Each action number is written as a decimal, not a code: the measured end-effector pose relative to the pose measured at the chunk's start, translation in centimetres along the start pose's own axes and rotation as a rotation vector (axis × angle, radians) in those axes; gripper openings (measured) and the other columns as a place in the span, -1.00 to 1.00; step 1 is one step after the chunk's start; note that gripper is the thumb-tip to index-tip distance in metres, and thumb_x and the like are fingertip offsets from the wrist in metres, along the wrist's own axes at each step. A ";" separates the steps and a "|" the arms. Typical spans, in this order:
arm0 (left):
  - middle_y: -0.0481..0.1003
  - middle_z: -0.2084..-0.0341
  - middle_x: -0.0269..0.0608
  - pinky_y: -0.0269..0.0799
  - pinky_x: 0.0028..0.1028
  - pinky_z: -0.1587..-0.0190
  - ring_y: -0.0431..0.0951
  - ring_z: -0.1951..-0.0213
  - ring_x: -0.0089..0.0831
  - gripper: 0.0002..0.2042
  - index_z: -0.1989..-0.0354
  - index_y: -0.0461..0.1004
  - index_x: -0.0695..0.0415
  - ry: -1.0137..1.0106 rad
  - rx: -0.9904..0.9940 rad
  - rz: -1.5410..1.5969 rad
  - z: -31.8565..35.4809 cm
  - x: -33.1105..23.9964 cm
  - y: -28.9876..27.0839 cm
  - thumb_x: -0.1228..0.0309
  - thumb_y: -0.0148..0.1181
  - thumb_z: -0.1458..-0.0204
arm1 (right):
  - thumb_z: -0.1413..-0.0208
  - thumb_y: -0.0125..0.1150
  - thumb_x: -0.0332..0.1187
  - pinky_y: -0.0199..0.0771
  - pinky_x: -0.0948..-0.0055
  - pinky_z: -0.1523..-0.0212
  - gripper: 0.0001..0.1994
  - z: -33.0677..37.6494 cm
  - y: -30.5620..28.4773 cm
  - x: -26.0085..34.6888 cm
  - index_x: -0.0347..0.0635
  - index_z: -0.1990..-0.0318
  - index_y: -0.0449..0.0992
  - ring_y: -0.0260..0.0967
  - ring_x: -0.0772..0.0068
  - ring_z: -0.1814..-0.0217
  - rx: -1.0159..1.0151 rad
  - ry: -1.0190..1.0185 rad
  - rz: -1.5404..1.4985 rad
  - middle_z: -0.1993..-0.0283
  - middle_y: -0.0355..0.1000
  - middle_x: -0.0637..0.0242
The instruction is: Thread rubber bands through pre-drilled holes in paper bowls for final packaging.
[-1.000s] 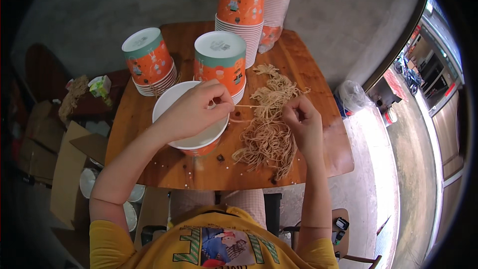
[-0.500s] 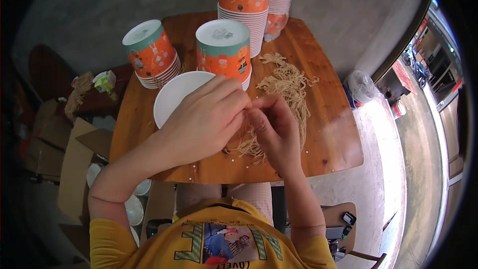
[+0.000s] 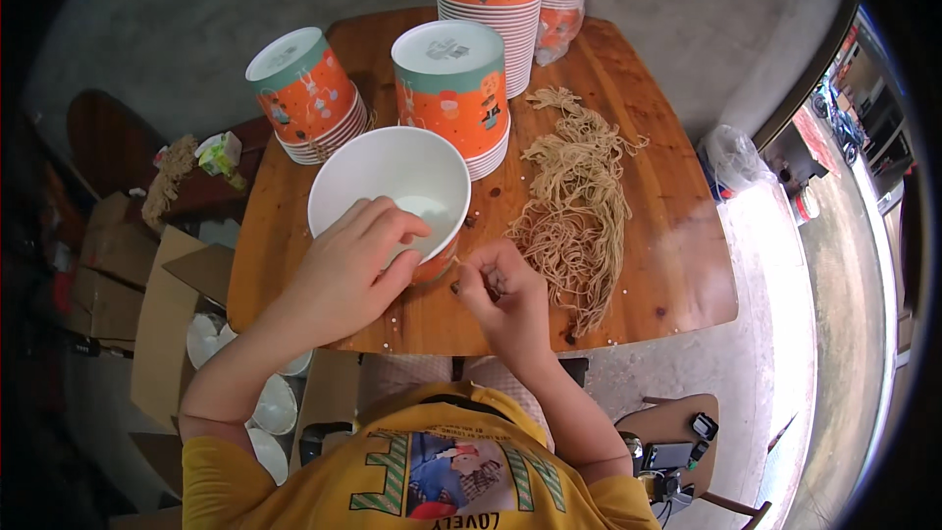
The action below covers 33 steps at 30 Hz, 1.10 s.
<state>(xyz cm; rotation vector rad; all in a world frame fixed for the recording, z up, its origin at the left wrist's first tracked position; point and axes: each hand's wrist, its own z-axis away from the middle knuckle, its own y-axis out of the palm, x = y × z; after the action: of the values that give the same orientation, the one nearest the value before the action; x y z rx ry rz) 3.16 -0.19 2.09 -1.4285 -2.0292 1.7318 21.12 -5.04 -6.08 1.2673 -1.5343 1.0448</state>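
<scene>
A white paper bowl stands upright near the front of a wooden table. My left hand grips its near rim, fingers curled over the edge. Just right of the bowl, my right hand pinches a few thin strands at the near end of a heap of tan dried noodles. The heap stretches away across the table's right half.
Stacks of upturned orange paper bowls stand behind: one at the left, one in the middle, a tall one at the back. Cardboard boxes and white lids lie on the floor at the left. A plastic bag sits right.
My hands have drawn apart from over the noodles. The left hand has taken the bowl's rim, and the right hand has dropped to the table's front edge with a few strands.
</scene>
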 end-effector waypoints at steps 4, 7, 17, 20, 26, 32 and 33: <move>0.44 0.32 -0.17 0.42 -0.33 0.19 0.50 0.24 -0.25 -0.83 0.13 0.43 0.18 -0.202 0.149 0.168 0.9 0.9 -0.4 0.47 0.09 -0.10 | -0.08 0.24 -0.48 0.39 0.51 0.46 -0.87 0.2 1.2 -0.9 -0.21 0.30 0.37 0.34 0.53 0.54 -0.014 -0.012 0.095 0.52 0.41 0.30; 0.44 0.36 -0.19 0.42 -0.38 0.23 0.50 0.31 -0.31 -0.80 0.08 0.44 0.17 -0.254 0.211 0.186 0.7 0.2 -0.8 0.47 0.07 -0.12 | -0.07 0.26 -0.45 0.44 0.45 0.44 -0.85 0.0 1.6 -0.9 -0.21 0.30 0.38 0.41 0.42 0.53 -0.009 -0.008 0.143 0.50 0.44 0.25; 0.48 0.32 -0.23 0.43 -0.48 0.21 0.51 0.30 -0.45 -0.76 0.00 0.46 0.16 -0.287 0.267 0.221 0.4 0.7 -0.4 0.50 0.07 -0.15 | -0.09 0.26 -0.40 0.46 0.41 0.43 -0.85 -0.4 2.0 -0.9 -0.22 0.30 0.39 0.45 0.33 0.51 -0.004 0.021 0.145 0.49 0.48 0.18; 0.51 0.32 -0.18 0.42 -0.42 0.26 0.51 0.34 -0.39 -0.78 0.03 0.46 0.18 -0.155 0.141 0.283 0.3 2.0 0.5 0.46 0.02 -0.19 | -0.09 0.26 -0.41 0.47 0.39 0.42 -0.85 -0.5 2.1 -1.1 -0.22 0.30 0.39 0.47 0.31 0.51 -0.015 0.015 0.140 0.48 0.48 0.17; 0.53 0.34 -0.19 0.40 -0.48 0.26 0.49 0.36 -0.49 -0.81 0.06 0.45 0.20 -0.372 0.387 0.444 -1.3 3.2 0.0 0.44 0.01 -0.22 | -0.09 0.25 -0.42 0.47 0.37 0.41 -0.85 -0.6 2.3 -1.3 -0.23 0.29 0.39 0.48 0.25 0.49 -0.027 0.005 0.163 0.48 0.48 0.15; 0.48 0.41 -0.31 0.37 -0.49 0.29 0.43 0.36 -0.55 -0.87 0.21 0.41 0.23 -0.341 0.471 0.531 -2.1 3.9 0.2 0.42 0.04 -0.21 | -0.11 0.24 -0.41 0.46 0.38 0.39 -0.85 -0.5 2.6 -1.3 -0.25 0.27 0.40 0.47 0.27 0.49 -0.009 0.072 0.098 0.48 0.48 0.14; 0.48 0.41 -0.28 0.38 -0.48 0.28 0.44 0.36 -0.53 -0.87 0.22 0.40 0.22 -0.326 0.477 0.505 -2.1 4.1 0.3 0.41 0.04 -0.22 | -0.11 0.24 -0.41 0.46 0.38 0.39 -0.85 -0.4 2.7 -1.5 -0.25 0.27 0.40 0.47 0.27 0.49 -0.008 0.071 0.098 0.48 0.48 0.14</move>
<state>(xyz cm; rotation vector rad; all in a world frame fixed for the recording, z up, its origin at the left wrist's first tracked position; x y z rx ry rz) 2.38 4.07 0.67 -1.6527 -1.2649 2.5730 18.62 -3.90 -7.59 1.1471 -1.5579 1.1331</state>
